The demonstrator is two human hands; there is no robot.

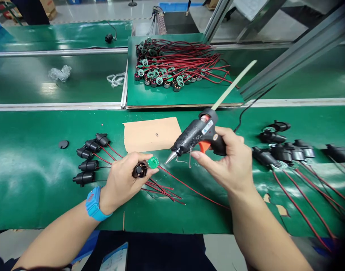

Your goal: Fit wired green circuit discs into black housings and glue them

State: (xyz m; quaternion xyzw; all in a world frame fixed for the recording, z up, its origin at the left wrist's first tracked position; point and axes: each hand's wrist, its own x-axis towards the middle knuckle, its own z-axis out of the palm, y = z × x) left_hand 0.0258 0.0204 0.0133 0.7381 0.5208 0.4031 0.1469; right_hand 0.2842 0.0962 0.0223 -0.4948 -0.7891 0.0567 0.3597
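My left hand [124,175], a blue band at its wrist, holds a black cylindrical housing [139,170] with its open end up. At the fingertips beside it is a small round green board [153,162], from which a red wire runs right. My right hand [234,162] grips a black glue gun [193,133] with an orange trigger and a pale glue stick in its back. The gun's metal nozzle points down left, a short gap right of the green board. A tan cardboard piece [152,133] lies behind both hands.
Several black housings with wires lie left [84,177] and right [281,153] on the green bench [28,169]. A raised green board [183,98] bears a pile of wired parts [166,71]. A metal post [296,49] slants at the back right. A black cable [250,103] trails behind the gun.
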